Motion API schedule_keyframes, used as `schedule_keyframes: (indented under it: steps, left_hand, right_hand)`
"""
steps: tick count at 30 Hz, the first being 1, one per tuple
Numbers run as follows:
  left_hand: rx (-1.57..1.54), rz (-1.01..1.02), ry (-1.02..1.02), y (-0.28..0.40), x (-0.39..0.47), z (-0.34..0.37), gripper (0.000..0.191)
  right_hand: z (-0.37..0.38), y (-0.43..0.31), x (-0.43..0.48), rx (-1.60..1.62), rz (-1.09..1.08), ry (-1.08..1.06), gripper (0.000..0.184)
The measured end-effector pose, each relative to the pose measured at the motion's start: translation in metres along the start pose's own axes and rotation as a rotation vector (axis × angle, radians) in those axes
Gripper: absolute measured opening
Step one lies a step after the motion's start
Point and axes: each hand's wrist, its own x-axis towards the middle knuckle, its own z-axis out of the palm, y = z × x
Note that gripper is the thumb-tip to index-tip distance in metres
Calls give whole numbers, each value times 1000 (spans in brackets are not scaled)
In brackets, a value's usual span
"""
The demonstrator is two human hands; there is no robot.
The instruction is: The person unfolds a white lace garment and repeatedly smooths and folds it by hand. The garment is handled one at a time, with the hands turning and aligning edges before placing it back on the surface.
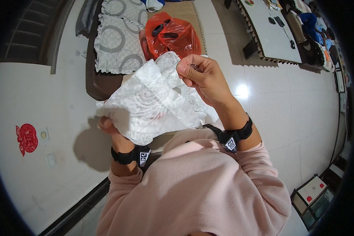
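Note:
A sheer white lace fabric (153,103) with a swirling pattern spreads over my lap area. My left hand (107,125) holds its left edge, with most of the fingers hidden behind the cloth. Above the fabric's upper right part, my right hand (206,76) is raised with thumb and forefinger pinched together. A small tangle of fine loose threads (197,67) shows within its curled fingers. Whether the fingertips also hold a single thread is too fine to tell. Each wrist wears a black strap.
Ahead stands a dark brown sofa (98,85) with a quilted cover (115,44) and a red plastic bag (177,35) on it. A wall (67,97) runs along my left. To the right are a white-topped table (271,32) and, farther off, a person in blue (311,25).

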Motion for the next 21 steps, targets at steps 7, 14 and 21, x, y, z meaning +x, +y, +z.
schedule_keyframes:
  steps: [7, 14, 21]
  left_hand:
    - [38, 3, 22, -1, -4, 2, 72]
    - [-1, 53, 28, 1, 8, 19, 71]
    - [-32, 92, 39, 3, 17, 26, 70]
  right_hand:
    - [3, 1, 0, -68, 93, -163, 10]
    - [-4, -3, -2, -3, 131, -100, 11]
    - [0, 2, -5, -51, 125, -191, 13]
